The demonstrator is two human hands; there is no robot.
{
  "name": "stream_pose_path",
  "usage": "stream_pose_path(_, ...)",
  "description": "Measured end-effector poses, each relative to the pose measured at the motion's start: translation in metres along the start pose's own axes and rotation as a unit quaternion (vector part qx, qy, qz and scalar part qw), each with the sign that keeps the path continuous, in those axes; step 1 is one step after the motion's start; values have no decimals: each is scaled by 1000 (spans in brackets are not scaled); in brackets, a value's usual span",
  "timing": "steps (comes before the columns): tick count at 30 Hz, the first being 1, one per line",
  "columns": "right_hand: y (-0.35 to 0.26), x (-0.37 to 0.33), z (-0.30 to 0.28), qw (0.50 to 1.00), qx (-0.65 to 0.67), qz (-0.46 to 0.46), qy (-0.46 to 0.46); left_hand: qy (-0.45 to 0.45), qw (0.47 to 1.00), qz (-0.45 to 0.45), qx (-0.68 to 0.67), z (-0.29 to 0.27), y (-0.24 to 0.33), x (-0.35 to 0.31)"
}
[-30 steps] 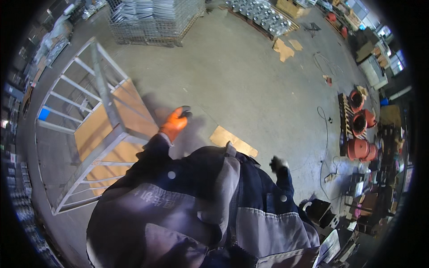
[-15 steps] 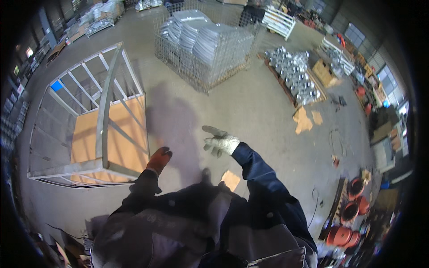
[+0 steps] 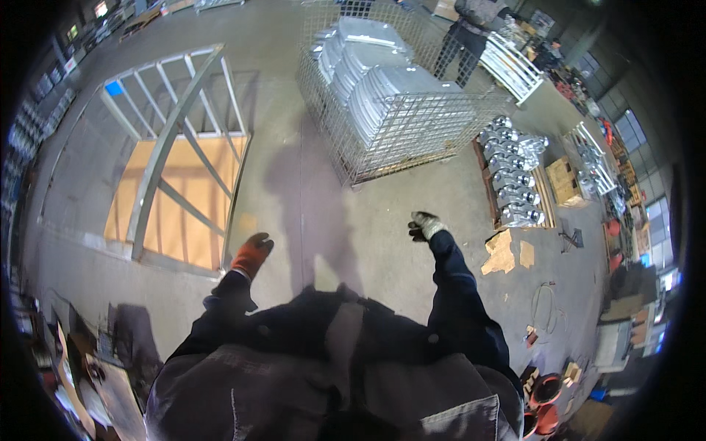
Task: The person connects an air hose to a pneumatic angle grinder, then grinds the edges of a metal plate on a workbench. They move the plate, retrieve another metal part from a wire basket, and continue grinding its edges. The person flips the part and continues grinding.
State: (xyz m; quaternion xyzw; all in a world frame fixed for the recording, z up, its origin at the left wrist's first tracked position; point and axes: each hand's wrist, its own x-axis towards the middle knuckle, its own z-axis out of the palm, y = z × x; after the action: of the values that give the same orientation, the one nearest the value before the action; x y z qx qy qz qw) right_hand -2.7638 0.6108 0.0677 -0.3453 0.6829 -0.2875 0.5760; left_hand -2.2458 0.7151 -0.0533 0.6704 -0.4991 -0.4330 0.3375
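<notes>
The right hand (image 3: 426, 226) swung outward, fingers part-spread, as the wire cage (image 3: 351, 173) drew nearer, leaving both grips empty, the left hand (image 3: 251, 255) loosely half-open beside the barred metal frame (image 3: 162, 151).

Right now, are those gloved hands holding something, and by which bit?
Nothing is held: the left hand and right hand both look empty.

The head-worn fisheye looks down across the floor (image 3: 386, 253).
</notes>
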Motion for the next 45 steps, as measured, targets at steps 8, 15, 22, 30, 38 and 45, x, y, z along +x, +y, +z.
stream_pose_path(8, -88, 86, -78, 992, -67, -102, 45, 170, 955, -222, -99, 19, 32, -179)
stream_pose_path(15, -197, 183, -73, 829, -539, -100, 115, 223, 906, -318, -170, 36, 106, -253)
stream_pose_path(22, -245, 179, -117, 848, -499, -108, 146, 288, 880, -315, -206, 17, 189, -283)
stream_pose_path(30, -275, 83, -196, 882, -458, -4, 108, 298, 857, -322, -271, -20, 313, -349)
stream_pose_path(38, -311, -17, -306, 852, -482, 40, 201, 143, 937, -257, -186, -23, 441, -291)
stream_pose_path(45, -364, -17, -352, 714, -598, -108, 349, 154, 962, -224, 19, 2, 489, -252)
